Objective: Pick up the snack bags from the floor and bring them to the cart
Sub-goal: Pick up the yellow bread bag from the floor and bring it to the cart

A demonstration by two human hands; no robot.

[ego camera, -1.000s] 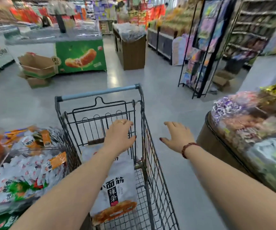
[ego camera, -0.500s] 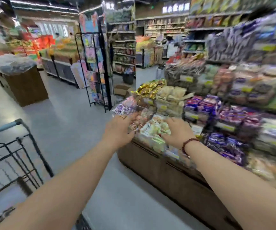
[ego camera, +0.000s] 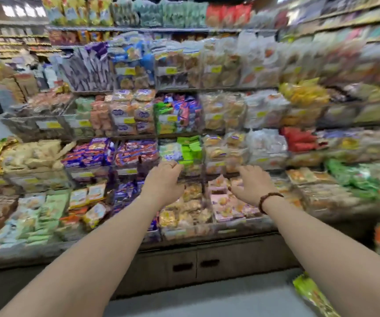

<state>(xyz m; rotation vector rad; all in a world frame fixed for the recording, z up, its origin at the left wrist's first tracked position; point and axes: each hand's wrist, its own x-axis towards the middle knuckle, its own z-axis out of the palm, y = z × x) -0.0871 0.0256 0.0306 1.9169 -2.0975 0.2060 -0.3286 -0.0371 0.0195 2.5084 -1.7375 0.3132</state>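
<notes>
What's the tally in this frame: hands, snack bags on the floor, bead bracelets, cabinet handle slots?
Hands: 2 (left hand, right hand)
Snack bag on the floor: 1, green-yellow, partly behind the right arm
Bead bracelet: 1, on the right wrist
Cabinet handle slots: 2
Total: 6

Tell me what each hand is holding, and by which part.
Nothing is held. The left hand and the right hand are both stretched out empty before the shelves. A green snack bag lies on the floor at lower right, untouched.
</notes>
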